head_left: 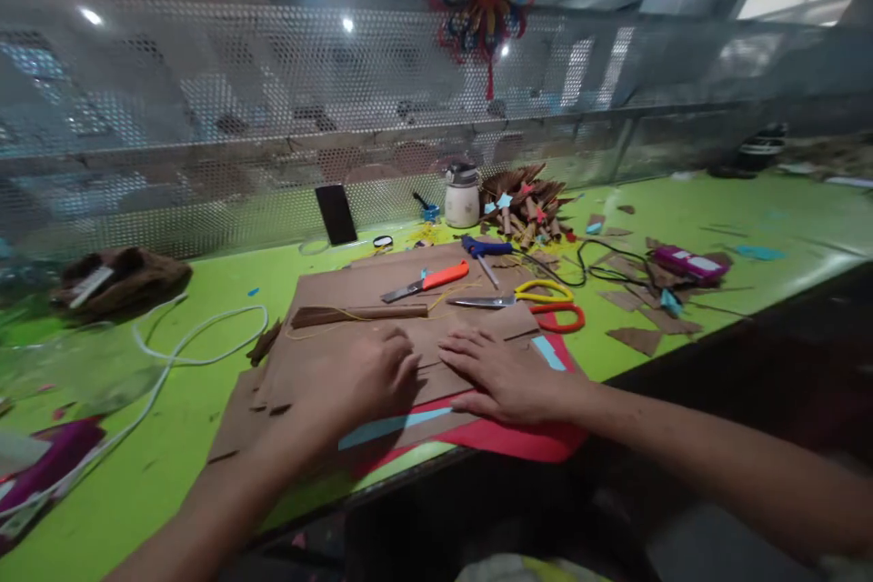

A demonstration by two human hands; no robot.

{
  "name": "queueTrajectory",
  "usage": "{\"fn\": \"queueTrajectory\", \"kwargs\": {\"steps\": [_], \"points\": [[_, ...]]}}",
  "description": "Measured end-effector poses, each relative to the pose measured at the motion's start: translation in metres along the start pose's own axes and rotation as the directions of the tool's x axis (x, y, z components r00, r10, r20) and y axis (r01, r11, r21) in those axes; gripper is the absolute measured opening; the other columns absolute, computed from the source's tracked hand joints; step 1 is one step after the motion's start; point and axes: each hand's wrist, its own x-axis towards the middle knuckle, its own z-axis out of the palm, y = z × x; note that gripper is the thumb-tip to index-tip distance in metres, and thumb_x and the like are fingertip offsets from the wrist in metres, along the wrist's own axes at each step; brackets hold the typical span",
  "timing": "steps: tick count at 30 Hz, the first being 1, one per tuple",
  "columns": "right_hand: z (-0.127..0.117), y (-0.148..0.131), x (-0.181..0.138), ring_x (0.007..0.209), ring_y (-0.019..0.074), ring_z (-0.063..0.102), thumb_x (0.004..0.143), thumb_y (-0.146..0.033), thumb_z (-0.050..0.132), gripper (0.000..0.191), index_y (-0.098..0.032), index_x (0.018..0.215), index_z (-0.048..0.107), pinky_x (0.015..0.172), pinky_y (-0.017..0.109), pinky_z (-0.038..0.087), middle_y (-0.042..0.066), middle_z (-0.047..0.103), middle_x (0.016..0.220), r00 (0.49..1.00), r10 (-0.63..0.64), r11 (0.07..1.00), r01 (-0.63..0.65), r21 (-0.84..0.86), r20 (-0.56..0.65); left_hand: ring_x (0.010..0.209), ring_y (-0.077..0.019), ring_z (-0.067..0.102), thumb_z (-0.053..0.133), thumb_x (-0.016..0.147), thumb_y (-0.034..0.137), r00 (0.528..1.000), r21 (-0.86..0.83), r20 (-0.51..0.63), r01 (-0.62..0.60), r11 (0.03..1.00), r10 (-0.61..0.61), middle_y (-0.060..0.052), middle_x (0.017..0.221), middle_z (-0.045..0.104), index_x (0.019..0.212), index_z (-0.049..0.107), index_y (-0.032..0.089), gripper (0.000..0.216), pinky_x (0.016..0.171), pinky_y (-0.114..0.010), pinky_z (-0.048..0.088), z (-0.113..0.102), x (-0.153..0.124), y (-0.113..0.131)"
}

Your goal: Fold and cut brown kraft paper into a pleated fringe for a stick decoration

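My left hand (386, 368) is curled with its fingertips down on a sheet of brown kraft paper (314, 373), pinching at the paper; its fingertips are partly hidden. Beside it, my right hand (501, 373) lies flat with fingers stretched over the same brown paper. Slits or edges show in the paper between the two hands. Just beyond them lie a rolled brown paper tube (361, 315), an orange utility knife (436, 280) and scissors (546, 298) with yellow and orange handles. Red paper (525, 441) and a light blue strip (392, 427) stick out beneath the brown paper.
A blue glue gun (487, 247) with a black cord lies behind the scissors. Farther back stand a white jar (462, 200), a pile of paper rolls (528, 209) and a dark phone-like slab (336, 214). A white cable (164, 373) crosses the left. The green table's front edge is close.
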Motion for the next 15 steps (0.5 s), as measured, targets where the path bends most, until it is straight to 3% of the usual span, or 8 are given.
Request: {"fn": "queueTrajectory", "kwargs": {"steps": [3, 7, 9, 11, 15], "points": [[-0.014, 0.012, -0.007, 0.124, 0.0232, 0.045, 0.092, -0.043, 0.044, 0.041, -0.015, 0.119, 0.059, 0.103, 0.039, 0.038, 0.013, 0.051, 0.134, 0.984, 0.007, 0.997, 0.008, 0.081, -0.177, 0.086, -0.0194, 0.056, 0.042, 0.092, 0.034, 0.998, -0.045, -0.055, -0.011, 0.999, 0.009, -0.009, 0.094, 0.060, 0.085, 0.064, 0.017, 0.029, 0.080, -0.034, 0.047, 0.023, 0.032, 0.005], [-0.043, 0.069, -0.029, 0.100, 0.0217, 0.058, 0.092, -0.029, 0.044, 0.026, -0.017, 0.102, 0.065, 0.089, 0.037, 0.046, 0.011, 0.066, 0.102, 0.897, 0.163, 0.987, -0.144, 0.076, -0.410, 0.097, -0.0235, 0.053, 0.046, 0.090, 0.039, 0.994, -0.051, -0.111, 0.008, 0.999, -0.013, -0.011, 0.104, 0.056, 0.102, 0.062, 0.017, 0.030, 0.084, -0.039, 0.047, 0.038, 0.039, -0.001], [-0.054, 0.103, -0.041, 0.088, 0.0218, 0.061, 0.092, -0.029, 0.043, 0.027, -0.018, 0.098, 0.067, 0.081, 0.036, 0.048, 0.010, 0.068, 0.093, 0.910, 0.236, 0.967, -0.254, -0.010, -0.340, 0.098, -0.0245, 0.052, 0.045, 0.090, 0.041, 0.992, -0.046, -0.122, 0.017, 0.999, -0.023, -0.011, 0.104, 0.055, 0.106, 0.061, 0.018, 0.032, 0.085, -0.041, 0.046, 0.040, 0.036, -0.002], [-0.058, 0.129, -0.050, 0.088, 0.0217, 0.062, 0.092, -0.028, 0.042, 0.030, -0.017, 0.102, 0.068, 0.079, 0.034, 0.048, 0.010, 0.069, 0.094, 0.944, 0.245, 0.960, -0.269, -0.083, -0.222, 0.099, -0.0247, 0.051, 0.044, 0.091, 0.040, 0.993, -0.045, -0.116, 0.024, 0.999, -0.029, -0.011, 0.105, 0.055, 0.109, 0.059, 0.018, 0.033, 0.086, -0.042, 0.046, 0.040, 0.034, -0.001], [-0.054, 0.145, -0.054, 0.097, 0.0226, 0.060, 0.091, -0.027, 0.042, 0.031, -0.016, 0.108, 0.066, 0.084, 0.034, 0.046, 0.011, 0.067, 0.105, 0.971, 0.203, 0.968, -0.218, -0.126, -0.123, 0.101, -0.0252, 0.050, 0.042, 0.092, 0.040, 0.995, -0.039, -0.088, 0.033, 0.999, -0.037, -0.010, 0.105, 0.054, 0.109, 0.058, 0.019, 0.032, 0.086, -0.042, 0.046, 0.040, 0.034, 0.002]]}}
